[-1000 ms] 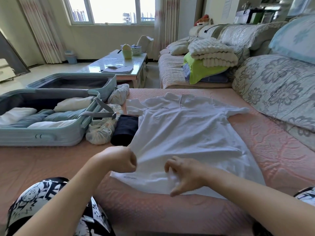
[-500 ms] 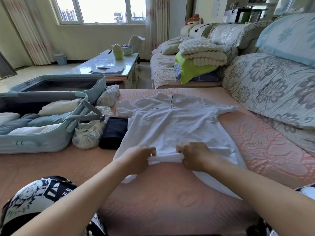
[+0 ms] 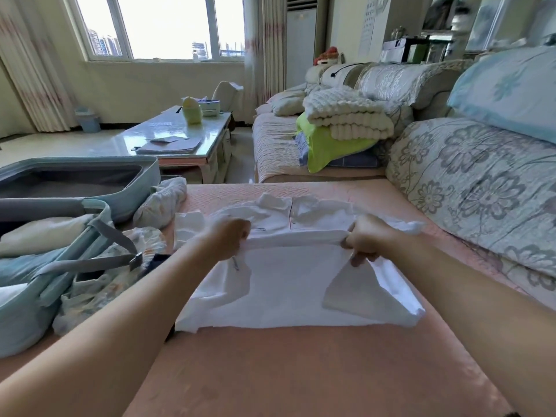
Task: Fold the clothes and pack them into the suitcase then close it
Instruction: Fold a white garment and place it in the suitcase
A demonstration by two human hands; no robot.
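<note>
A white polo shirt (image 3: 288,284) lies on the pink sofa seat (image 3: 301,371), its bottom hem lifted and carried up toward the collar. My left hand (image 3: 228,240) grips the hem on the left side. My right hand (image 3: 365,240) grips the same hem on the right, so the cloth is stretched between them just below the collar. The light blue suitcase (image 3: 27,320) lies open at the left, with folded white and blue-grey clothes inside and a grey strap hanging over its rim.
Bundled pale clothes (image 3: 99,284) and a dark folded garment (image 3: 158,260) lie between the suitcase and the shirt. Floral cushions (image 3: 481,188) line the right side. A glass coffee table (image 3: 177,139) stands beyond the suitcase lid. Folded blankets (image 3: 346,121) sit on the far sofa.
Both hands have carried the shirt's bottom hem away from me, from the near edge up to the chest, and spread apart. The shirt's lower half is now doubled over.
</note>
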